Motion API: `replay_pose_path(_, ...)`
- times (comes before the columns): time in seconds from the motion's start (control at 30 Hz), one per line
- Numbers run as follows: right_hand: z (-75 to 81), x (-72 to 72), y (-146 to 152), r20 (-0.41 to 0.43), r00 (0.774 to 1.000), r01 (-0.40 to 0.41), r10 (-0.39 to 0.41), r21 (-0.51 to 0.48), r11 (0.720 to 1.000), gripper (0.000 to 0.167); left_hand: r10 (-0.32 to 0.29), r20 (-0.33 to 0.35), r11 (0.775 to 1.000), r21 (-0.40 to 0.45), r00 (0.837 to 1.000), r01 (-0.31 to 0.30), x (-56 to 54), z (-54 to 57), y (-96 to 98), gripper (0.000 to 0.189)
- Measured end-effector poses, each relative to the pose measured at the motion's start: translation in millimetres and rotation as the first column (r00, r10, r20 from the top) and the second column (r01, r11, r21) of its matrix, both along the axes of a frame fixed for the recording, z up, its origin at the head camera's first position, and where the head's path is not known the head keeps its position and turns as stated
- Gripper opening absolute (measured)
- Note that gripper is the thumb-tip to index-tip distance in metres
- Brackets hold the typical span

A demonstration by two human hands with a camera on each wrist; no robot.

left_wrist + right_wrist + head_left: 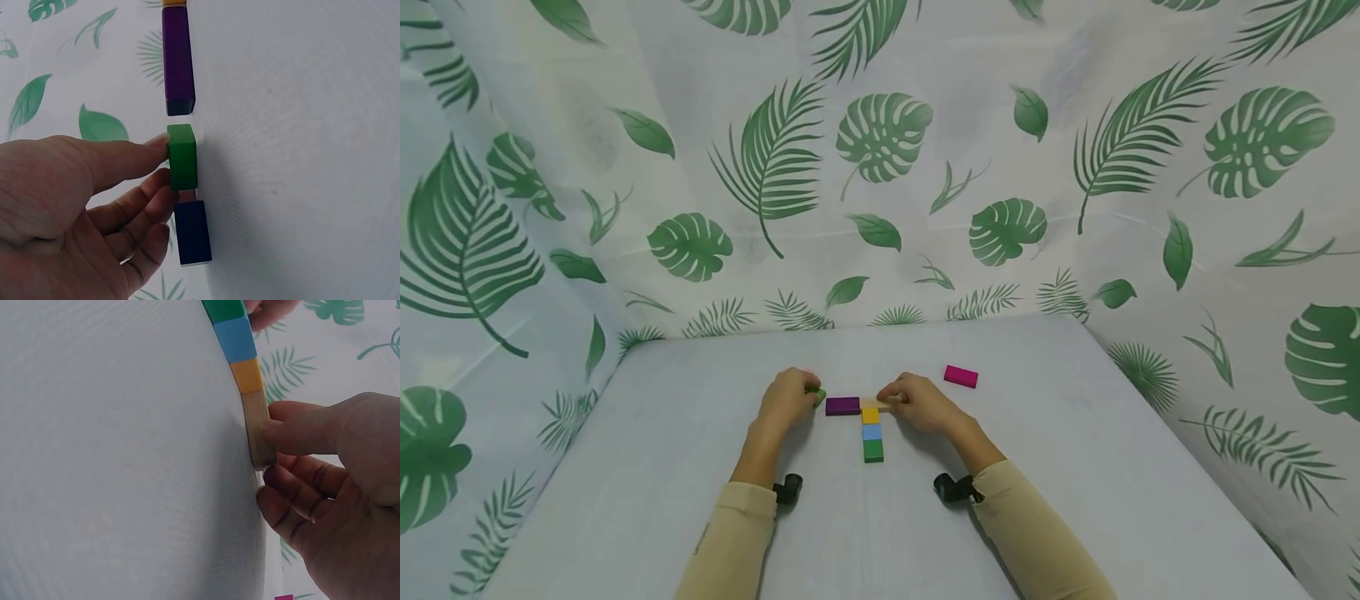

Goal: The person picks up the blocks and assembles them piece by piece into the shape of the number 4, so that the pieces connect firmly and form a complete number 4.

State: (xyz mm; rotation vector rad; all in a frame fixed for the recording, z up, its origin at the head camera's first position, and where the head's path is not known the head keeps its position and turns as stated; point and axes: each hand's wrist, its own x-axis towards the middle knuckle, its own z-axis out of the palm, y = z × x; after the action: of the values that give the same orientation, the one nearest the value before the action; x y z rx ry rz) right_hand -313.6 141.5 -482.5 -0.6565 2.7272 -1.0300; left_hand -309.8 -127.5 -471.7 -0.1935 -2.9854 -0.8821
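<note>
My left hand (pixel 785 398) pinches a bright green block (pixel 183 159) between thumb and fingers, just left of a purple block (pixel 842 407). A gap shows between the green and purple blocks in the left wrist view. My right hand (pixel 922 405) holds a plain wooden block (pixel 257 425) by its sides, in line with the purple one. Below where those two meet, an orange-yellow block (pixel 869 416), a light blue block (pixel 872 432) and a dark green block (pixel 873 451) run toward me in a column.
A magenta block (pixel 961 377) lies on the white table (pixel 625 500) beyond my right hand. Past the left fingers is a dark blue block (pixel 194 234), with a bit of pink beside it. Leaf-print cloth (pixel 880 275) hangs behind the table and at both sides.
</note>
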Motion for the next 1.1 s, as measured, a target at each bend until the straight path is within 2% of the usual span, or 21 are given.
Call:
replay_pose_path(0.77,-1.0,-1.4,0.3,0.0,1.0,-0.011,0.011,-0.013,1.0,0.023,0.023,0.01,0.999,0.045,1.0,-0.023,0.5,-0.5,0.0,0.02)
replay_pose_path(1.1,-1.2,-1.6,0.8,-0.009,1.0,-0.024,0.024,-0.014,1.0,0.024,-0.002,-0.004,0.999,0.046,1.0,0.002,1.4,-0.4,0.2,0.02)
